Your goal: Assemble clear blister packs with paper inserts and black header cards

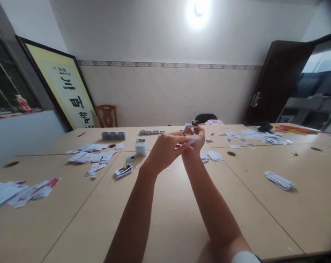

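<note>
Both hands meet above the middle of the table. My left hand point(165, 148) comes across from the left, fingers pressed on a whitish, partly see-through flat piece point(192, 140). My right hand point(198, 141) is turned palm up and curls around the same piece from the right. Fingers cover much of it, so its exact kind cannot be made out. Left of my left hand stand a stack of small cards or clear cases point(140, 148) and a tape roll point(130, 159). Nearer lies a small pile of dark-faced cards point(124, 170).
Rows of stacked cards point(114, 136) line the far left of the table point(176, 219). Loose white papers point(92, 157) lie on the left, more scattered papers point(258, 136) at the far right. A folded paper bundle point(279, 180) rests on the right. A chair point(106, 115) stands behind.
</note>
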A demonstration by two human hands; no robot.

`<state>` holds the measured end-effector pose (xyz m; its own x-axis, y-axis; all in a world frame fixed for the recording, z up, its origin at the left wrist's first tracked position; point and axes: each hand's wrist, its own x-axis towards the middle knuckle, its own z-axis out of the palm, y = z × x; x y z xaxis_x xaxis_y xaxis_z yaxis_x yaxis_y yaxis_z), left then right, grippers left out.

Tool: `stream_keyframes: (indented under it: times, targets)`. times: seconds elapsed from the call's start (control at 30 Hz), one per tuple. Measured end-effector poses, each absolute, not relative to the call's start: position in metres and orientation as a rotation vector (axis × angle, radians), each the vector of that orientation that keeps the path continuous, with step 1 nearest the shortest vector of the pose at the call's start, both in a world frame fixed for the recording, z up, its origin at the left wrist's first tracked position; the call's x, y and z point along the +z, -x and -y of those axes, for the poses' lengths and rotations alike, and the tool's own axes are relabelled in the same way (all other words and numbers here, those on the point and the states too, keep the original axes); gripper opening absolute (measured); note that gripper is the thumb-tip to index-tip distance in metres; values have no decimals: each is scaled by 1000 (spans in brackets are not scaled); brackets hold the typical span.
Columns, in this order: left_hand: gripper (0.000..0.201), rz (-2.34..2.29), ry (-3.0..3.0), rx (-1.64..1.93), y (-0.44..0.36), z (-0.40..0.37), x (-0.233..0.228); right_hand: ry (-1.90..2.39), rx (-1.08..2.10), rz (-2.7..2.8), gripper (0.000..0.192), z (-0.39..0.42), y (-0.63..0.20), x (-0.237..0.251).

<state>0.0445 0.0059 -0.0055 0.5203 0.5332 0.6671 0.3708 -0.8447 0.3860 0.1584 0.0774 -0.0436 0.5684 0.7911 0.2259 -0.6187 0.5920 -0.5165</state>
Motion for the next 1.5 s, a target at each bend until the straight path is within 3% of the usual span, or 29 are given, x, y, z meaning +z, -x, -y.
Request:
stream_keyframes:
  times: [0.17, 0.3, 0.37, 0.63, 0.87, 1.07, 1.5]
  targets:
    - [21, -697, -2246, 1165, -45, -15, -10, 352, 906, 364, 23, -66, -163, -32]
    - [62, -867, -2025, 1093, -42, -23, -13, 361, 830, 397, 38, -58, -158, -28]
    - [73, -924, -1960, 1072, -42, -24, -12, 382, 775, 425, 37, -57, -157, -27]
    - [49, -999, -1870, 1204, -42, -21, -9, 429, 605, 516, 13, -55, -172, -18]
    - [25, -833, -1647, 1290, -44, -22, -8, 492, 559, 979, 19, -29, -197, -3]
    - [40, -698, -1690, 1296, -42, -9, -2, 683, 494, 1305, 14, 9, -191, 3]
    - [24, -451, -1646, 1141, -35, 9, 5, 831, 269, 1335, 10, 41, -180, 9]
